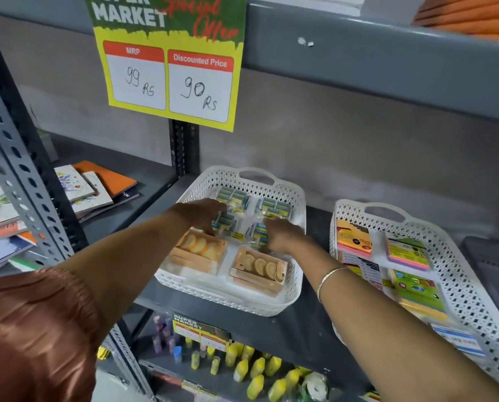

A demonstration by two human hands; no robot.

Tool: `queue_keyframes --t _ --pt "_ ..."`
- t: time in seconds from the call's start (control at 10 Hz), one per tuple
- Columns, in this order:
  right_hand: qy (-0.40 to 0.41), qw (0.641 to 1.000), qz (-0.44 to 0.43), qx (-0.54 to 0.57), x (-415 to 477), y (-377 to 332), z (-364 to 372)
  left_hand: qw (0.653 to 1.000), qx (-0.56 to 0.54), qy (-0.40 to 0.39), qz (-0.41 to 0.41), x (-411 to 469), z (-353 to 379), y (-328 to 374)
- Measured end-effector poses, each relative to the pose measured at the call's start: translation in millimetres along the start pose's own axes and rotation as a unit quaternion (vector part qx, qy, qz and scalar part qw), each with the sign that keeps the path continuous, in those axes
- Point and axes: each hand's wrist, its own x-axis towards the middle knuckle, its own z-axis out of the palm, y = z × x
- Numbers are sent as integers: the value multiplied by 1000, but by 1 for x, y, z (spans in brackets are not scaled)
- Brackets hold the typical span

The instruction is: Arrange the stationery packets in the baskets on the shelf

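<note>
Brown satin sleeve (pixel 36 329) at lower left, nearest the lens. Both arms reach into a white basket (pixel 286 303) on the grey shelf (pixel 271 329). Left hand (pixel 201 213) and right hand (pixel 283 236) each rest on blue-and-yellow packets (pixel 274 208); whether the fingers grip them cannot be told. Two orange boxes (pixel 199 252) fill the basket's front. A second basket (pixel 474 288) beside it holds sticky-note pads (pixel 407 253).
</note>
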Motion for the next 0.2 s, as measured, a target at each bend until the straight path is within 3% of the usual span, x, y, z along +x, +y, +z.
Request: queue_keyframes --t 0.1,0.2 --pt "32 999 -11 41 -8 2 -2 1000 11 22 -5 -6 -2 3" --pt "106 991 -18 74 -16 5 -3 995 35 91 -4 -11 0 4"
